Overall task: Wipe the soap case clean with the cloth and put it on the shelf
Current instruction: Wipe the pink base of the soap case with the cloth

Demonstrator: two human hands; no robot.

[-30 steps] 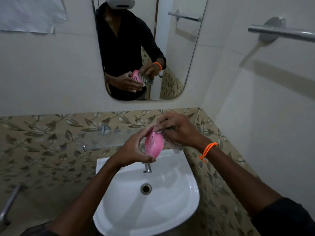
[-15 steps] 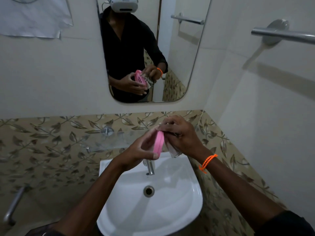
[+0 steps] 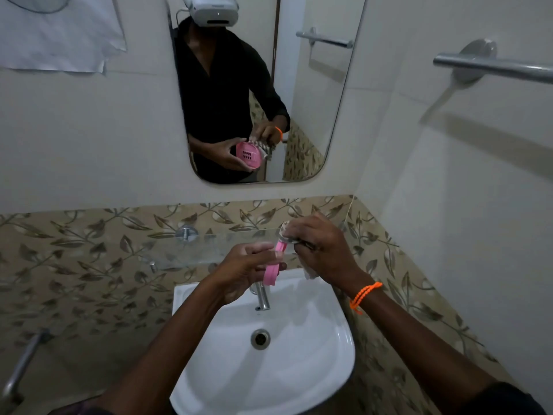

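A pink soap case stands on edge above the basin, gripped in my left hand. My right hand holds a crumpled patterned cloth against the case's top edge; more of the cloth hangs below the palm. The clear glass shelf runs along the leaf-patterned wall just behind both hands. The mirror reflects the case's slotted face and the cloth beside it.
A white wash basin with a chrome tap lies directly below my hands. A steel towel bar sticks out from the right wall. A metal pipe sits low on the left.
The case has turned from showing its broad side to standing edge-on. My right hand with the cloth has slid up to the case's top edge.
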